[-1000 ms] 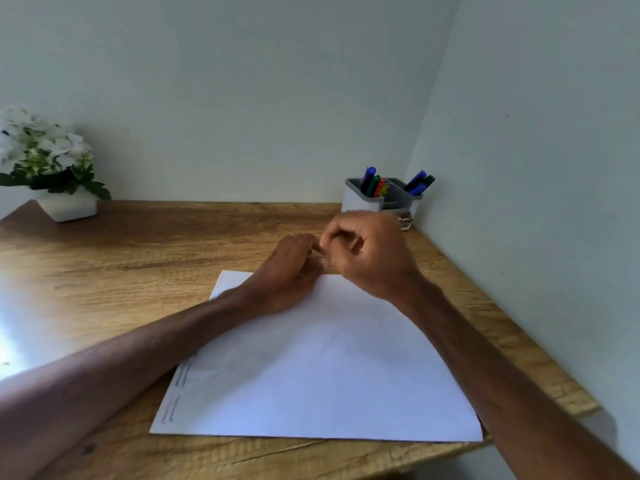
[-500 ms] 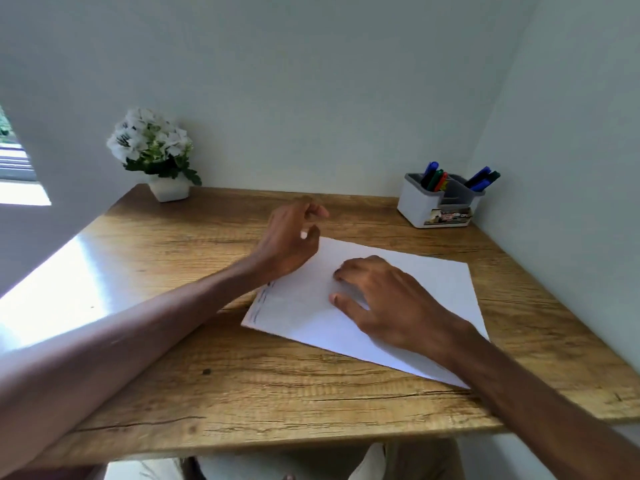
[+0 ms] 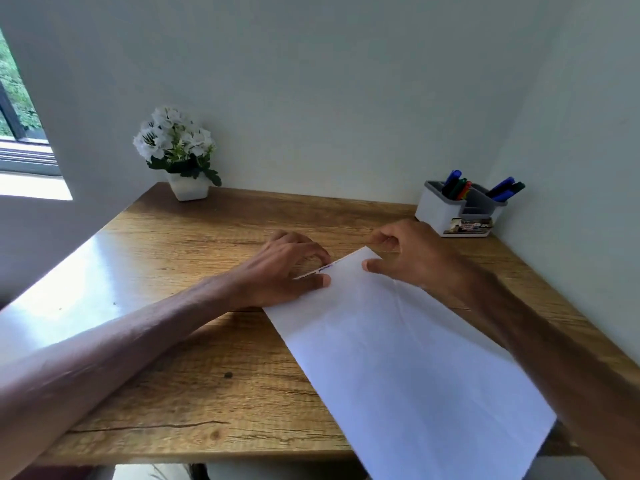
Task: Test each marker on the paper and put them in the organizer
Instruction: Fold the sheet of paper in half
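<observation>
A white sheet of paper lies slanted on the wooden desk, its near corner hanging over the front edge. My left hand pinches the paper's far edge between thumb and fingers. My right hand grips the far corner of the same sheet. A white and grey organizer stands in the back right corner. Several markers, blue, green and red, stick up from its compartments, with more blue and green ones on its right side.
A white pot of white flowers stands at the back left of the desk. Walls close the back and the right side. A window is at the far left. Glare lies on the desk's left part.
The view has swung left and back. The paper has turned from lying crosswise to slanting towards me. Both hands moved to its far edge and took hold of it.
</observation>
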### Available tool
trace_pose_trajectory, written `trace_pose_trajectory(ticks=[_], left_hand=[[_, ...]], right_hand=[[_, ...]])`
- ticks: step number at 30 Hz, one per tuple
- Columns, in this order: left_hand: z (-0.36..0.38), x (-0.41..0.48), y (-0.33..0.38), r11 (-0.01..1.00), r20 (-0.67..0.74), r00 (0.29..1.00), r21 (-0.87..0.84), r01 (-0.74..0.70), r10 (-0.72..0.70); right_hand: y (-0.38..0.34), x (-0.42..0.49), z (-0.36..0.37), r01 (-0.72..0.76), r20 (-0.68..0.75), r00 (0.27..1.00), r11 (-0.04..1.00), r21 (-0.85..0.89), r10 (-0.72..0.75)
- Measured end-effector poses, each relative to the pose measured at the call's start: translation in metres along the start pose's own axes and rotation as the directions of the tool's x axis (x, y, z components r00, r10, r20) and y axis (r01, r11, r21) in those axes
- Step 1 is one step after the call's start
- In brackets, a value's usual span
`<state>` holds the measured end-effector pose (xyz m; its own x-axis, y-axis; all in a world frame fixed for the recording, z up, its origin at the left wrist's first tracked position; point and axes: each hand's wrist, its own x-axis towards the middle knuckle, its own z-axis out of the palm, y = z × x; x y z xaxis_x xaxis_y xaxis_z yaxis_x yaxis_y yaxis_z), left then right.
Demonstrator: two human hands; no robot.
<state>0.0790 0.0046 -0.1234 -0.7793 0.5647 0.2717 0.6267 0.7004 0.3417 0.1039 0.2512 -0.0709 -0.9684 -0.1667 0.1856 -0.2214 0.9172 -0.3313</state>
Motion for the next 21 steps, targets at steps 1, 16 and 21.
trace_pose_trajectory(ticks=[1, 16, 21], left_hand=[[0.001, 0.0, -0.002, 1.0, 0.001, 1.0, -0.007, -0.005, 0.005], [0.009, 0.024, -0.028, 0.997, -0.164, 0.983, -0.022, 0.078, -0.081], [0.005, 0.02, -0.017, 0.993, -0.233, 0.967, -0.071, 0.09, -0.104]], right_hand=[[0.007, 0.003, 0.003, -0.009, 0.033, 0.999, 1.0, 0.009, 0.008], [0.049, 0.035, 0.052, 0.039, -0.095, 0.995, 0.999, 0.036, -0.035], [0.054, 0.043, 0.07, -0.118, -0.228, 0.966, 0.992, 0.047, 0.126]])
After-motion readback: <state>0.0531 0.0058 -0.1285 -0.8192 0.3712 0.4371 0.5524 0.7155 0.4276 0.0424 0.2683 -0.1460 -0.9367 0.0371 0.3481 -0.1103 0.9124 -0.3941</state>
